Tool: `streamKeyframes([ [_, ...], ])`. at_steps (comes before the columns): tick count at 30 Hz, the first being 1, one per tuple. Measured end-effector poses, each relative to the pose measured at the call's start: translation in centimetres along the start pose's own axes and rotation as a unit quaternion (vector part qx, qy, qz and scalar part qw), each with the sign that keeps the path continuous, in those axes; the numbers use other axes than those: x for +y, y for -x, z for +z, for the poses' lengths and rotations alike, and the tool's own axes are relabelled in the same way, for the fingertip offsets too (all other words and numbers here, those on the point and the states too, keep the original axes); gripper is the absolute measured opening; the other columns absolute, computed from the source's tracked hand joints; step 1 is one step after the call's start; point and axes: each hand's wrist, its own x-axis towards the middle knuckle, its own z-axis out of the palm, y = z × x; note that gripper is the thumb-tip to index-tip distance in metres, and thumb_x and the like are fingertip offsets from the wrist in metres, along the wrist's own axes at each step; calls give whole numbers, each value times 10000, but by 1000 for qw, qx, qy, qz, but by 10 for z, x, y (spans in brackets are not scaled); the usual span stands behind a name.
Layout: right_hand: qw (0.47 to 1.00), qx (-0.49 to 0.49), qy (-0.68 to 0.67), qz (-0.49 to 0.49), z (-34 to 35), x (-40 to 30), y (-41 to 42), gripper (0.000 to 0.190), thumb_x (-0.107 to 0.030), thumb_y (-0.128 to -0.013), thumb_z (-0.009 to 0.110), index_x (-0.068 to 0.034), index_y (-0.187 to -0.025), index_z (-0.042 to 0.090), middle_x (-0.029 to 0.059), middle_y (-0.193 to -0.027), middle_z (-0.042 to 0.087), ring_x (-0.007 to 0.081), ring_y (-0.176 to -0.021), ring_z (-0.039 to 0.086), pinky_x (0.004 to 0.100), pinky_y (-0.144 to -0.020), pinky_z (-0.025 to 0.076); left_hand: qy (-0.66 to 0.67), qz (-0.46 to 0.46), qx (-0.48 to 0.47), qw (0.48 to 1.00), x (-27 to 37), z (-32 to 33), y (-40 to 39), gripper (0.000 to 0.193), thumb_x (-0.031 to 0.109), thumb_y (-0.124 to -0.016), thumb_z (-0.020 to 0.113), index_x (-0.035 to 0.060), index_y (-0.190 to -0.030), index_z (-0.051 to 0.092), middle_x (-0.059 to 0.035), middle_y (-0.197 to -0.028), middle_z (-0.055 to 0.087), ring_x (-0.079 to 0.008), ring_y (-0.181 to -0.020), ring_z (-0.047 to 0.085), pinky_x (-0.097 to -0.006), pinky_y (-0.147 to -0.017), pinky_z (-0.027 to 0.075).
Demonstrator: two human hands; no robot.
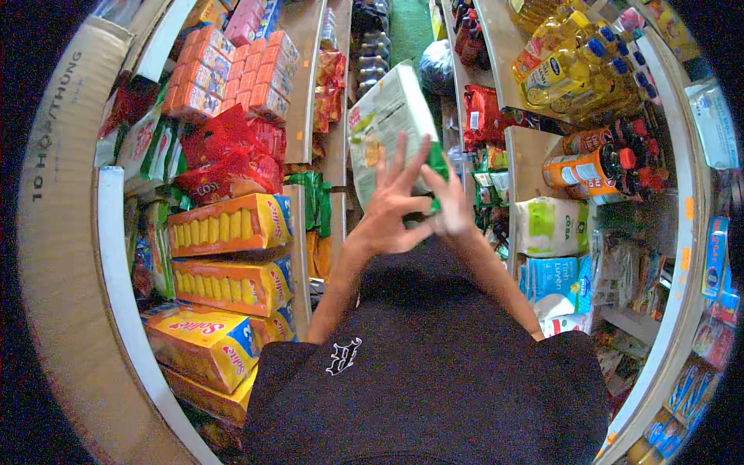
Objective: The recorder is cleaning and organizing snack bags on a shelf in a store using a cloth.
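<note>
A white and green plastic package (392, 110) is tilted in front of me, its printed face towards me and its green side at the right. My left hand (395, 209) lies over the lower part of it with several fingers spread, while the index finger and thumb bend towards the green edge. My right hand (453, 203), blurred, is at that green edge, close beside the left. Exactly where the fingertips grip is hidden. Both forearms reach forward from a dark shirt (430, 378) with a white emblem.
Shelves flank me closely. At left are Solite cake boxes (215, 225), red bags (232, 168) and orange cartons (197, 72). Cooking oil bottles (558, 75), sauce bottles (581, 168) and bagged goods (555, 226) are at right. A cardboard box (75, 244) borders the far left. Green flooring (410, 29) runs ahead.
</note>
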Motion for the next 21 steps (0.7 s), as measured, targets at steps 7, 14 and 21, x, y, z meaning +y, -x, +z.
streamKeyframes([
  [7,999,24,25,-19,-12,-27,-1,470,-58,-881,593,-28,-1325,441,52,-1111,601,146,-979,585,279,-866,462,149,-76,210,963,-25,-13,27,246,213,-822,603,70,-1011,670,-185,-1440,393,-351,-1350,344,-513,-1123,189],
  [14,975,20,216,-42,-29,-48,-1,383,-154,-880,645,-14,-1222,544,46,-1016,648,125,-902,598,257,-834,458,758,-214,312,531,-49,3,46,611,218,-853,636,32,-1367,362,-146,-1303,509,-305,-1229,481,-464,-1034,404],
  [21,966,149,196,-85,-30,-25,-9,318,-273,-912,634,-3,-1078,614,19,-926,654,93,-790,586,245,-730,467,604,-261,374,653,-31,16,16,602,118,-838,624,12,-1363,350,-151,-1288,501,-273,-1164,532,-401,-982,460],
])
